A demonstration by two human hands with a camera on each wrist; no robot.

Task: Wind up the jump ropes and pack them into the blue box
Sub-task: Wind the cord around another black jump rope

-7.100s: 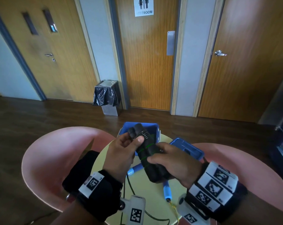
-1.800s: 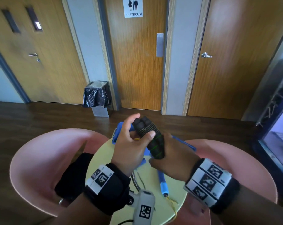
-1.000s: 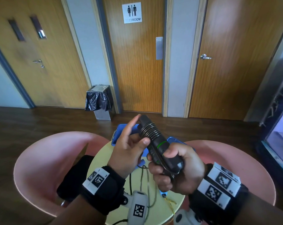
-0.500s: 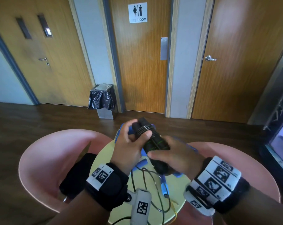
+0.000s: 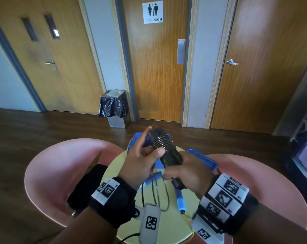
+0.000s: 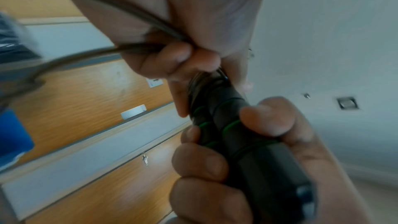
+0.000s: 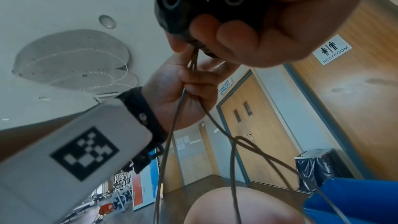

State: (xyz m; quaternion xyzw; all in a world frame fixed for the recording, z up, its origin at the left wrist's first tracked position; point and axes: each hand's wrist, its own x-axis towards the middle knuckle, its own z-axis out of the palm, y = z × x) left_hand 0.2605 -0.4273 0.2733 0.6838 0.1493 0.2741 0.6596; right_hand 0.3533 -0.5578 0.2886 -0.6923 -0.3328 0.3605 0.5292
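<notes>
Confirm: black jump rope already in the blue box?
No. Both hands hold the black handles above the table, cord partly wound; the blue box sits behind them.

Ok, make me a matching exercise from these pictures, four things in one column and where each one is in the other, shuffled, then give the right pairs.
Things:
1. black handles
2. blue handle
3. blue box
4. bin

Places:
A. on the floor by the restroom door
B. lying on the yellow table
C. gripped in the right hand, cord wound round them
D. at the table's far edge, behind the left hand

Pairs: 1-C, 2-B, 3-D, 4-A
</notes>
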